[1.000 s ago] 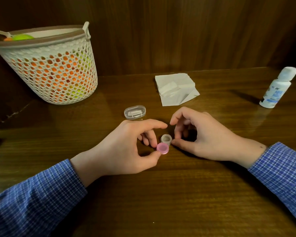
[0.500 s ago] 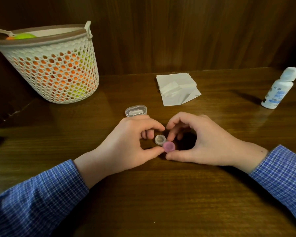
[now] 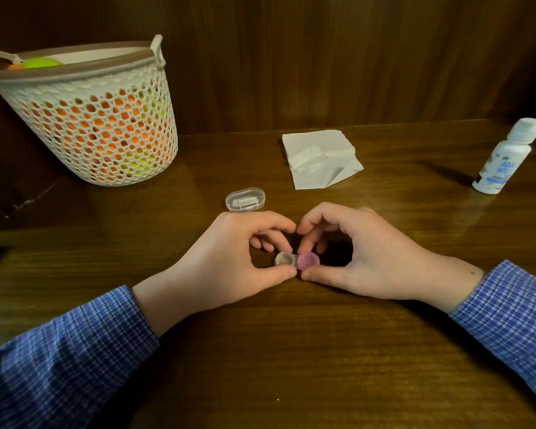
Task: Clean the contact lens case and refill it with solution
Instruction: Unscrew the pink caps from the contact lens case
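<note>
Both hands curled | left hand (image 3: 226,258) pinches clear well (image 3: 284,259) | right hand (image 3: 369,258) pinches pink cap (image 3: 308,260)

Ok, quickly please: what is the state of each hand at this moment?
Left hand: closed, pinching the clear side of the contact lens case.
Right hand: closed, pinching the pink cap of the same case.

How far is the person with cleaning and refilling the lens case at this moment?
Early stage, it seems. Nothing looks finished: the solution bottle stands capped and apart at the right, and the tissue lies unused. In hand: the left hand holds the clear side of the lens case, and the right hand pinches the pink cap. Left: wiping and refilling.
</note>
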Demonstrator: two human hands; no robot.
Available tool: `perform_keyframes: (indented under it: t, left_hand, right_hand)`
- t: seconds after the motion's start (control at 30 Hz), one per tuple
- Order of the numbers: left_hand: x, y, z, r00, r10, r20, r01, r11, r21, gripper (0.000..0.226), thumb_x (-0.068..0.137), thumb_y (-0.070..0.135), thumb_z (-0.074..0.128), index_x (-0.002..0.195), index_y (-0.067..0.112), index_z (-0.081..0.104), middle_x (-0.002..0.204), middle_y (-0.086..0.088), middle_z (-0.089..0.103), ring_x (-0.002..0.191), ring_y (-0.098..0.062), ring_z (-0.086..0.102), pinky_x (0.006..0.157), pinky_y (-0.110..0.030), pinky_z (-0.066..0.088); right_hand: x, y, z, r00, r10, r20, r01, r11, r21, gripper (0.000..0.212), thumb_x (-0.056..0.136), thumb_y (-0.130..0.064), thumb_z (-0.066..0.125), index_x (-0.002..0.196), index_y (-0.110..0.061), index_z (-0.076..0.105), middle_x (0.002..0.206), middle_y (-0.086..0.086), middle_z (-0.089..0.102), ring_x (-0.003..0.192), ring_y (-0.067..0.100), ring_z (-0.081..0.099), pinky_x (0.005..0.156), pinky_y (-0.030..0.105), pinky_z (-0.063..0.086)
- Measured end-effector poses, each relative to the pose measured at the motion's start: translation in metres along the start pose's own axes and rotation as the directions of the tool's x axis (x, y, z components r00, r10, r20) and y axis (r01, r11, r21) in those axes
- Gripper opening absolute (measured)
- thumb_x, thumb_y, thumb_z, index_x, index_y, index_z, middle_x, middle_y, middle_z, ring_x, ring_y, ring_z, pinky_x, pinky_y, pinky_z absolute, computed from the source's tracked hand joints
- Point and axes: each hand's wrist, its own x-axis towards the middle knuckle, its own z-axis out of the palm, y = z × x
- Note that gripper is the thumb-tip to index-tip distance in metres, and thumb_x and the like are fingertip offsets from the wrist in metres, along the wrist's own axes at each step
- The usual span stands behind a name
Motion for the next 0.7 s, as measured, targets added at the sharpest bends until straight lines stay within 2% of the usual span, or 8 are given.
perform_keyframes:
  t: [0.07, 0.17, 0.27, 0.3, 0.37, 0.43, 0.6, 0.7]
  left_hand:
    - [0.000, 0.000, 0.000, 1.000, -0.014, -0.009, 0.014, 1.000, -0.017, 0.052, 0.079, 0.027, 0.087, 0.128, 0.023, 0.069, 0.095, 0.017, 0.078, 0.097, 0.003, 0.071, 0.089, -0.021, 0.057]
    - [0.000, 0.000, 0.001, 0.999, -0.033, -0.024, 0.032, 0.999, -0.043, 0.051, 0.078, 0.027, 0.088, 0.125, 0.024, 0.069, 0.092, 0.017, 0.079, 0.093, 0.003, 0.072, 0.087, -0.020, 0.058]
    - [0.000, -0.001, 0.002, 0.998, -0.052, -0.031, 0.050, 0.997, -0.061, 0.048, 0.078, 0.027, 0.089, 0.122, 0.023, 0.072, 0.090, 0.016, 0.080, 0.089, 0.002, 0.074, 0.083, -0.024, 0.060]
    - [0.000, -0.002, 0.002, 0.998, -0.060, -0.033, 0.058, 0.996, -0.066, 0.047, 0.077, 0.028, 0.089, 0.120, 0.023, 0.073, 0.090, 0.015, 0.080, 0.087, 0.002, 0.074, 0.081, -0.025, 0.061]
    - [0.001, -0.004, 0.001, 0.997, -0.073, -0.030, 0.070, 0.995, -0.068, 0.044, 0.076, 0.028, 0.090, 0.117, 0.022, 0.075, 0.090, 0.015, 0.080, 0.085, 0.003, 0.075, 0.079, -0.024, 0.062]
    - [0.001, -0.004, -0.001, 0.997, -0.073, -0.016, 0.072, 0.996, -0.056, 0.041, 0.076, 0.029, 0.090, 0.115, 0.022, 0.077, 0.090, 0.014, 0.079, 0.085, 0.005, 0.075, 0.079, -0.024, 0.063]
    - [0.003, -0.004, -0.004, 0.998, -0.052, 0.024, 0.052, 0.998, -0.024, 0.038, 0.076, 0.034, 0.090, 0.111, 0.025, 0.079, 0.094, 0.016, 0.078, 0.087, 0.005, 0.074, 0.079, -0.020, 0.062]
    - [0.004, -0.004, -0.005, 0.998, -0.059, 0.039, 0.059, 0.998, -0.020, 0.038, 0.075, 0.035, 0.090, 0.110, 0.026, 0.080, 0.095, 0.017, 0.078, 0.088, 0.006, 0.073, 0.080, -0.021, 0.062]
  right_hand:
    - [0.000, -0.001, 0.000, 1.000, 0.012, -0.001, -0.012, 1.000, -0.029, 0.042, 0.079, -0.041, 0.085, 0.113, -0.032, 0.062, 0.094, -0.020, 0.073, 0.092, 0.002, 0.070, 0.078, 0.024, 0.058]
    - [0.001, -0.005, 0.000, 0.998, 0.061, -0.019, -0.063, 0.984, -0.164, 0.042, 0.074, -0.069, 0.073, 0.103, -0.039, 0.068, 0.087, -0.022, 0.067, 0.087, -0.001, 0.064, 0.062, 0.018, 0.050]
    - [0.002, -0.006, 0.001, 0.995, 0.096, 0.000, -0.094, 0.969, -0.230, 0.053, 0.070, -0.083, 0.059, 0.092, -0.037, 0.074, 0.082, -0.019, 0.066, 0.083, 0.001, 0.065, 0.075, 0.023, 0.053]
    - [0.001, -0.007, 0.003, 0.996, 0.093, 0.006, -0.089, 0.969, -0.230, 0.052, 0.071, -0.082, 0.059, 0.090, -0.036, 0.075, 0.079, -0.017, 0.068, 0.079, 0.003, 0.065, 0.078, 0.021, 0.051]
    - [0.001, -0.007, 0.004, 0.996, 0.093, 0.011, -0.089, 0.973, -0.214, 0.046, 0.073, -0.075, 0.063, 0.088, -0.034, 0.076, 0.072, -0.013, 0.069, 0.071, 0.004, 0.065, 0.068, 0.010, 0.044]
    - [0.000, -0.009, 0.004, 0.994, 0.108, 0.024, -0.101, 0.976, -0.192, 0.039, 0.075, -0.069, 0.066, 0.087, -0.033, 0.076, 0.067, -0.011, 0.069, 0.068, 0.006, 0.065, 0.066, 0.002, 0.040]
    - [0.002, -0.013, 0.002, 0.992, 0.097, 0.077, -0.084, 0.984, -0.155, 0.032, 0.079, -0.061, 0.070, 0.086, -0.030, 0.074, 0.069, -0.010, 0.071, 0.067, 0.007, 0.066, 0.069, -0.007, 0.030]
    - [0.004, -0.011, 0.001, 0.991, 0.082, 0.104, -0.067, 0.988, -0.142, 0.030, 0.081, -0.057, 0.072, 0.086, -0.028, 0.074, 0.070, -0.010, 0.071, 0.068, 0.008, 0.066, 0.071, -0.008, 0.029]
